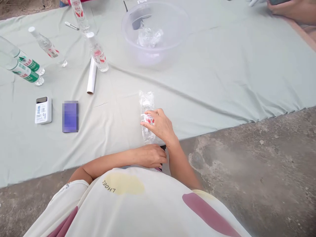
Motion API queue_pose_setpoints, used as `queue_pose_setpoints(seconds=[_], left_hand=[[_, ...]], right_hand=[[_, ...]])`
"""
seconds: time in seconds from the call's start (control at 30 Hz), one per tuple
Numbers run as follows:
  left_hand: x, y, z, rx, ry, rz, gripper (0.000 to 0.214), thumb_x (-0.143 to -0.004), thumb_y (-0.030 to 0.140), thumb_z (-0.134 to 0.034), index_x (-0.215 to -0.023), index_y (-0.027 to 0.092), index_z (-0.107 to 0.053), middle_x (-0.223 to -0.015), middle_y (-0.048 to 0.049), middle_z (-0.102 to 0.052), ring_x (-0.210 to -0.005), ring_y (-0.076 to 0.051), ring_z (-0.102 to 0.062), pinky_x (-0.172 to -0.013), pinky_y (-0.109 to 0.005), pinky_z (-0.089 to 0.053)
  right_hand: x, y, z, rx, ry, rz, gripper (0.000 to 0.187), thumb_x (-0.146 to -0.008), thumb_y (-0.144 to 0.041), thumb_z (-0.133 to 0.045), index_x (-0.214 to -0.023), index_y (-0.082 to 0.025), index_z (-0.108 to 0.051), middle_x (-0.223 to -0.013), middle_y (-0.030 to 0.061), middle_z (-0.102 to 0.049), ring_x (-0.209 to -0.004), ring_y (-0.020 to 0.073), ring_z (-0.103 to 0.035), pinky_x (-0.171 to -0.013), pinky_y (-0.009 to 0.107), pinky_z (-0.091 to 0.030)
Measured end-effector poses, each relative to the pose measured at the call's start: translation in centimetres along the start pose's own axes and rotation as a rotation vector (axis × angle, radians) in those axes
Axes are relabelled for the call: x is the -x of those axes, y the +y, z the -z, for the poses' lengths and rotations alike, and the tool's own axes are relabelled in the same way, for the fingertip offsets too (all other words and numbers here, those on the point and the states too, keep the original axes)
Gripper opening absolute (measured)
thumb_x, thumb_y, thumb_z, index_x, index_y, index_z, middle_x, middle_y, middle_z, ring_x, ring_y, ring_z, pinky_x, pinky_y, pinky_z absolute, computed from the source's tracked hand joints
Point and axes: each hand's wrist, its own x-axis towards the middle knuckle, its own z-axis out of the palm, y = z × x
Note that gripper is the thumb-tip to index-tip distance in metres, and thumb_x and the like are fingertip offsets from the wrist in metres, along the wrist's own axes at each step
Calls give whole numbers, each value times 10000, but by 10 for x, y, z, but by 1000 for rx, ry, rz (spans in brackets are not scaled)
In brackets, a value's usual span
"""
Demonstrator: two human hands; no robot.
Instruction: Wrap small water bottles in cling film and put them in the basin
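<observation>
My right hand (159, 125) is closed over a small clear water bottle (150, 119) with a red-and-white label. Clear plastic wrap (146, 136) surrounds the bottle, and its cap end points away from me. The thumb is on the near left side, with the index finger above it across the label. Just below, my left hand (150, 155) rests at the table's near edge with its fingers curled down and pressed together. Whatever is under those fingers is hidden; something dark shows beside them.
Several bottles, including a capped one (99, 57), stand on the pale cloth (118, 108) at left. Nearby are a white roll (91, 77), a pen (71, 26), a white device (43, 110) and a blurred purple item (70, 117). A clear basin (168, 49) holds crumpled plastic (149, 36). Another person's arm (291, 11) is far right.
</observation>
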Motion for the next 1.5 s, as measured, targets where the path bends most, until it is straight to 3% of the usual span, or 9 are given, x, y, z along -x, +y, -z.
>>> queue_pose_setpoints(seconds=[0.07,0.23,0.33,0.7,0.83,1.0,1.07,1.23,1.5], left_hand=[[18,6,12,280,48,1,185,-956,325,-590,-994,210,-730,-1003,-53,-770,-946,-189,-699,-870,-302,-509],[46,-12,27,593,655,659,205,-948,327,-552,-1047,195,-673,-1022,-58,-733,-930,-180,-682,-876,-332,-525],[39,-34,20,835,757,801,330,-907,343,-601,-1185,167,-623,-1180,-127,-689,-1048,-238,-680,-910,-407,-538],[28,-21,4,1299,872,560,879,-736,447,-829,-1461,214,-389,-1334,-177,-577,-1097,-291,-627,-769,-389,-567],[62,-17,17,1261,1033,643,833,-722,392,-811,-1439,196,-435,-1134,-104,-638,-876,-189,-605,-662,-285,-508],[115,-2,25,1276,1071,563,730,-729,377,-766,-1405,211,-547,-1124,-76,-647,-815,-141,-542,-647,-233,-424],[129,5,23,1328,1046,498,748,-704,406,-772,-1392,196,-570,-1074,-83,-661,-763,-138,-527,-617,-237,-407],[138,13,15,1462,1073,371,730,-708,447,-759,-1379,223,-580,-1035,-85,-675,-679,-129,-523,-555,-246,-394],[93,-32,25,1761,1482,481,474,-856,637,-573,-964,176,-589,-685,7,-589,-422,-72,-436,-387,-193,-284]], right_hand=[[9,10,5,-28,9,-88,567,-837,-587,-665,-1320,-304,-574,-1238,77,-574,-919,226,-662,-760,367,-529],[29,27,-3,-26,5,-310,954,-799,-630,-638,-1569,-201,-274,-1423,190,-534,-1267,383,-562,-912,475,-514],[29,36,-18,-129,81,-376,938,-817,-561,-606,-1591,-164,-253,-1453,202,-531,-1325,397,-527,-1008,516,-481],[21,13,-60,-768,38,-219,776,-925,-658,-452,-1588,-282,-306,-1591,49,-442,-1438,258,-473,-1106,402,-495],[5,1,-41,-627,-110,-75,649,-901,-622,-549,-1454,-283,-518,-1280,75,-712,-1161,294,-687,-977,469,-558],[-43,-23,4,-518,344,395,331,-922,-533,-564,-1022,-267,-736,-1220,72,-722,-1228,276,-623,-1089,496,-459],[-59,-32,4,-600,235,518,327,-914,-535,-586,-1032,-270,-736,-1212,67,-727,-1268,263,-603,-1145,487,-409],[-58,-44,-35,-1101,-181,327,519,-852,-736,-507,-965,-254,-661,-947,85,-748,-938,291,-730,-837,485,-577],[-15,-93,-52,-1163,332,173,372,-810,-551,-642,-825,-274,-394,-741,-17,-652,-857,241,-728,-874,472,-563]])
